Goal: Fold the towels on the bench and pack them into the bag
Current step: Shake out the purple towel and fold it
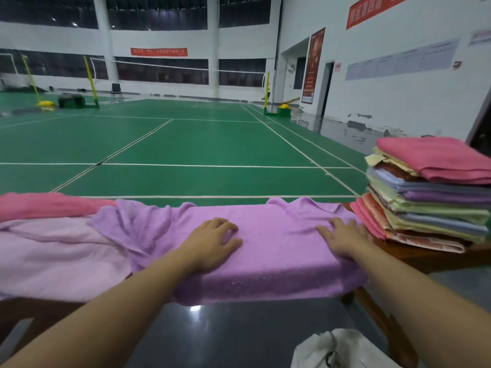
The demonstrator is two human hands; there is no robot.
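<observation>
We had the purple towel [265,243] spread across the wooden bench [425,257], front edge draped over. Left hand [212,240] and right hand [342,237] lay flat on it, fingers spread, gripping nothing. Terry looked soft, light and limp, so it would sag and wrinkle; best pinched at its corners. Folded stack [430,197] sat at 3 o'clock, loose pale pink towel [53,256] at 9, white bag [342,349] at 5 on the floor.

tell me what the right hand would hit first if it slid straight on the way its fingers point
The right hand lies flat on the purple towel, fingers pointing ahead and slightly left. It would likely meet only the towel's rumpled far edge, then open air above the green court floor; depth is uncertain.
</observation>
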